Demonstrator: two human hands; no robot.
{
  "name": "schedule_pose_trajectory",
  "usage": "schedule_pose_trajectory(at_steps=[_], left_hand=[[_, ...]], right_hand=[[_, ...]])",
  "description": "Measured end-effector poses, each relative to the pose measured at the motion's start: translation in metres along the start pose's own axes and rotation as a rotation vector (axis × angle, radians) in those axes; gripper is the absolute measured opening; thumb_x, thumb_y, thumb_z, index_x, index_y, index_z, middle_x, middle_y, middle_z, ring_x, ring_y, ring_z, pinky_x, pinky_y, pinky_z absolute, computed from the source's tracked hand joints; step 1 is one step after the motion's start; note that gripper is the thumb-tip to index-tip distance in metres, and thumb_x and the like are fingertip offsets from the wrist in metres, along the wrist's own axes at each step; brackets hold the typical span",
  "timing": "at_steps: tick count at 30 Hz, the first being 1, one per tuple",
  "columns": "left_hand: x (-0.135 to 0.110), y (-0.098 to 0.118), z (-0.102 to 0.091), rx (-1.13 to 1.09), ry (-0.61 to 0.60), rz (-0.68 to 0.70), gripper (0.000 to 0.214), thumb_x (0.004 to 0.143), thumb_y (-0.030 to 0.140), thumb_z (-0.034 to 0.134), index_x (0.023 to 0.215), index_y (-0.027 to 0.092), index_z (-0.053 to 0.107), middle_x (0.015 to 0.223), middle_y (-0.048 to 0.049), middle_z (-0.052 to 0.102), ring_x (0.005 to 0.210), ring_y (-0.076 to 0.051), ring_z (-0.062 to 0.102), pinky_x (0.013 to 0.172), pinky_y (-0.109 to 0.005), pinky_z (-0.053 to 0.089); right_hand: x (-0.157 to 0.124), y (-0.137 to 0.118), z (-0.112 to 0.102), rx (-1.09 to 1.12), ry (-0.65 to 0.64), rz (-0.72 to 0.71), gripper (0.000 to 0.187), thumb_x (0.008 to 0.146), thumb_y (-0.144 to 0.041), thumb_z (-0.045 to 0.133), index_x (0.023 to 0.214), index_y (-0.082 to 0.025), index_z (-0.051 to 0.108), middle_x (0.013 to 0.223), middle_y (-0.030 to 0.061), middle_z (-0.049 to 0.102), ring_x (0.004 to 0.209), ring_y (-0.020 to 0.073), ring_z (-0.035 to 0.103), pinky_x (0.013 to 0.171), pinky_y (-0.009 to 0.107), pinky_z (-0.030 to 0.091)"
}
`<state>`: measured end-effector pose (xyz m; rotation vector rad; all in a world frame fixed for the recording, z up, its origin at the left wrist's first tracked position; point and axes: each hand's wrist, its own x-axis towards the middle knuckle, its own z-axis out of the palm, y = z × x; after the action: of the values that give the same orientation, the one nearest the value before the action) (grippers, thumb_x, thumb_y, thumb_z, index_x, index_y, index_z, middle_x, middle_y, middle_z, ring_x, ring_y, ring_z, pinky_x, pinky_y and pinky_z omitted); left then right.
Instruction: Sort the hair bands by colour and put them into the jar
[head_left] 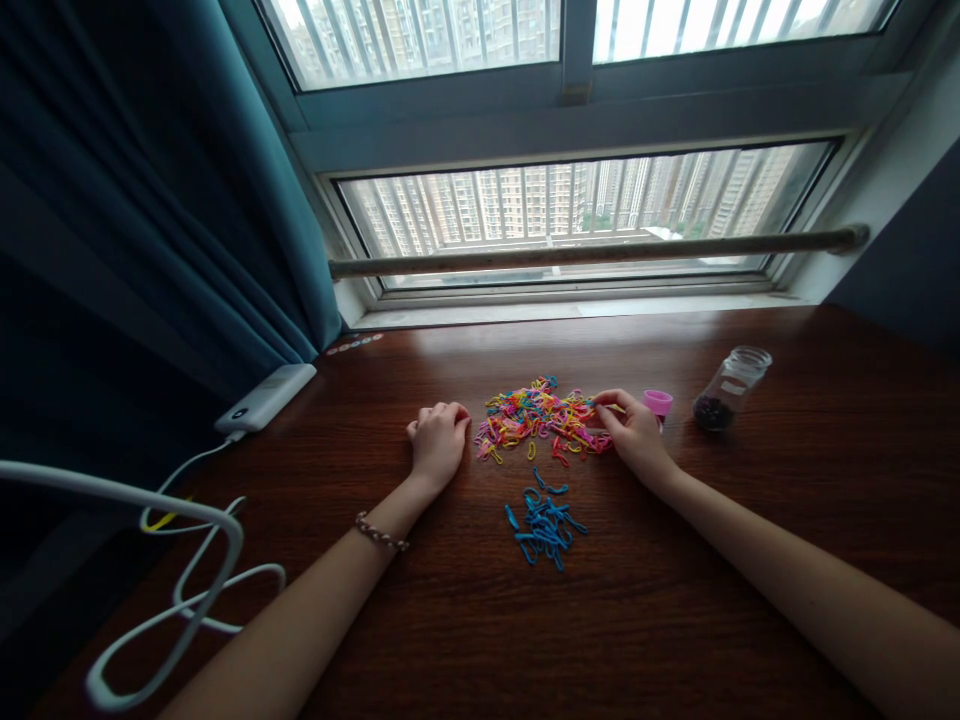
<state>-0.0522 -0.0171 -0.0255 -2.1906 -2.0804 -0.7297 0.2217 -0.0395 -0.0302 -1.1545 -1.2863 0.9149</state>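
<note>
A loose pile of small multicoloured plastic pins (536, 415), shaped like locking stitch markers, lies on the brown wooden table (480, 640). Nearer to me is a smaller heap of blue pins (549, 528). My left hand (439, 440) rests on the table just left of the mixed pile, its fingers curled in, with nothing visible in them. At the pile's right edge, my right hand (634, 435) has thumb and forefinger brought together in a pinch. Whatever lies between those fingertips is too small to make out.
Behind my right hand stands a small pink cup (658, 403). Further right, a glass jar (731, 390) with dark contents leans at a slant. A white power bank (266, 398) with a looping white cable (217, 520) lies left. A metal rail (600, 253) crosses the window.
</note>
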Motion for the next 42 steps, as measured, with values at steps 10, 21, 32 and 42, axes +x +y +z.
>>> schedule_pose_trajectory(at_steps=[10, 21, 32, 42], left_hand=[[0.005, -0.006, 0.006, -0.15, 0.054, -0.11, 0.008, 0.078, 0.019, 0.05, 0.085, 0.02, 0.054, 0.085, -0.0036, 0.062, 0.083, -0.021, 0.054, 0.075, -0.036, 0.04], [0.0, 0.004, -0.002, -0.511, 0.193, 0.197, 0.013, 0.08, 0.021, 0.05, 0.085, 0.017, 0.062, 0.082, -0.0032, 0.058, 0.077, -0.014, 0.056, 0.069, -0.026, 0.046], [-0.005, 0.01, -0.007, -0.553, 0.134, 0.287, 0.009, 0.079, 0.022, 0.055, 0.078, 0.017, 0.063, 0.078, -0.002, 0.06, 0.075, -0.013, 0.057, 0.07, -0.025, 0.046], [-0.033, 0.042, -0.015, -0.634, -0.158, 0.762, 0.012, 0.08, 0.022, 0.055, 0.087, 0.017, 0.062, 0.077, -0.0048, 0.063, 0.073, -0.013, 0.057, 0.069, -0.026, 0.046]], right_hand=[[-0.004, -0.006, 0.0, -0.283, 0.066, -0.143, 0.013, 0.079, -0.028, 0.051, 0.083, -0.017, 0.055, 0.076, 0.0049, 0.061, 0.068, 0.0182, 0.062, 0.06, 0.031, 0.053], [-0.026, -0.024, 0.011, -0.49, -0.104, -0.556, 0.007, 0.08, -0.015, 0.05, 0.084, -0.018, 0.056, 0.083, 0.0062, 0.06, 0.08, 0.0181, 0.055, 0.073, 0.032, 0.044], [-0.041, -0.037, 0.022, -0.474, -0.708, -0.613, 0.019, 0.084, -0.02, 0.048, 0.099, -0.016, 0.058, 0.097, 0.0103, 0.061, 0.091, 0.0181, 0.054, 0.08, 0.032, 0.044], [-0.046, -0.043, 0.02, -0.277, -0.606, -0.504, 0.02, 0.087, -0.02, 0.043, 0.089, -0.016, 0.062, 0.078, 0.0054, 0.064, 0.072, 0.0129, 0.059, 0.068, 0.024, 0.046]])
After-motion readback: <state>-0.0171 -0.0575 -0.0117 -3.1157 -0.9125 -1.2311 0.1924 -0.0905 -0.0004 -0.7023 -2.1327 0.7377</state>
